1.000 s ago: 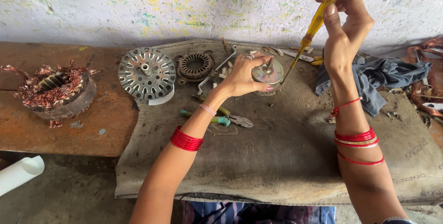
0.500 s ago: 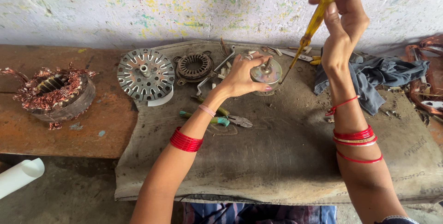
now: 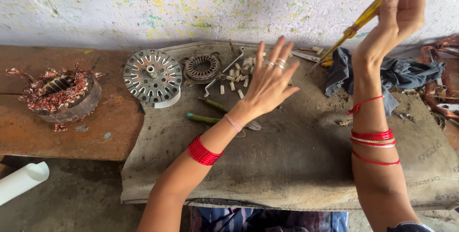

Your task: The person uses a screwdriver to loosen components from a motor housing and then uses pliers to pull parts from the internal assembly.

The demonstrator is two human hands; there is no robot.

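Right hand (image 3: 399, 9): raised high near the wall, fingers pinched round the handle of a yellow screwdriver (image 3: 356, 24) whose shaft slants down and left, tip in the air above the cloth.
Left hand (image 3: 270, 81): released, palm down, fingers spread and lifted over the grey cloth (image 3: 296, 165); it grasps nothing, rings on two fingers, red bangles on both wrists.
Under the left hand: whatever lies directly beneath the palm is hidden, so I cannot tell what is there.
Small white pieces (image 3: 236, 76): scattered on the cloth just left of the spread fingers.
Green-handled pliers (image 3: 213, 112): flat on the cloth by the left wrist.
Round slotted metal plate (image 3: 153, 76): at the cloth's left edge, beside a smaller dark ring-shaped part (image 3: 202, 67).
Copper-wound stator (image 3: 60, 93): well apart to the left, on the rusty brown surface (image 3: 62, 136).
Dark blue rag (image 3: 397, 76): bunched behind the right forearm.
White roll (image 3: 21, 182): on the floor, lower left.
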